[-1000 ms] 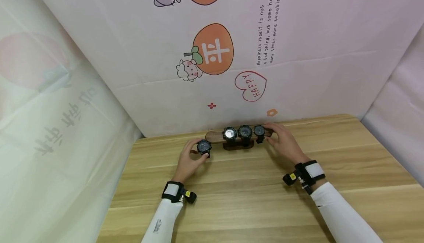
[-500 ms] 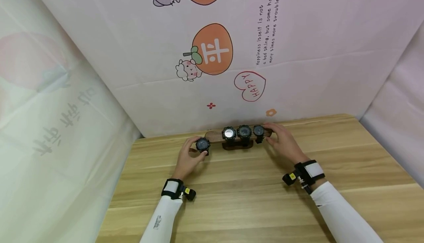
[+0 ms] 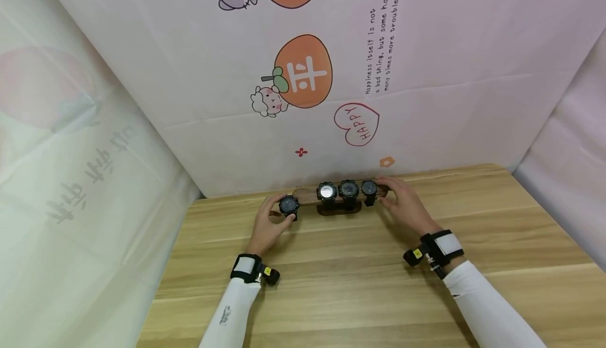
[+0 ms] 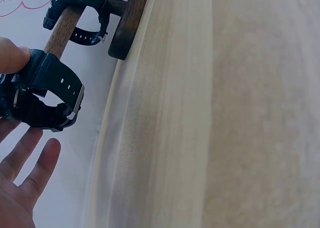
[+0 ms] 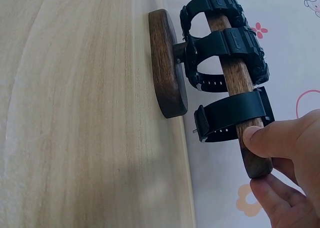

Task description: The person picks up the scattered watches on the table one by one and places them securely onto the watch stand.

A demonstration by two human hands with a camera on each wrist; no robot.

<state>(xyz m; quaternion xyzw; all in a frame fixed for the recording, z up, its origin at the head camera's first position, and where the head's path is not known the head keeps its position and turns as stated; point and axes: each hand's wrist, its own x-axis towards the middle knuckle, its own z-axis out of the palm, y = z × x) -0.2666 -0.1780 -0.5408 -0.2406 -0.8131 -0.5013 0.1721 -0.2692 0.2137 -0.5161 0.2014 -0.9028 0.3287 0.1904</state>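
A dark wooden watch stand [image 3: 306, 196] has a long bar over a small base [image 5: 165, 62]. Three black wristwatches are looped on the bar: one with a bright dial [image 3: 326, 191], a middle one [image 3: 349, 188], and one near the right end [image 5: 230, 112]. My left hand [image 3: 266, 225] holds a fourth black wristwatch [image 4: 45, 90] between thumb and fingers, its strap buckled in a loop, right at the bar's left end. My right hand [image 3: 405, 204] pinches the bar's right end, thumb on one side and fingers on the other.
The wooden table [image 3: 331, 285] extends toward me. A white printed sheet [image 3: 227, 153] hangs close behind the stand, and another pale sheet [image 3: 71, 153] stands along the left. Each wrist wears a strapped camera, such as the right wrist camera [image 3: 413, 256].
My left hand has moved slightly away from me with its wristwatch, up closer to the bar's left end. The right hand keeps its grip on the bar.
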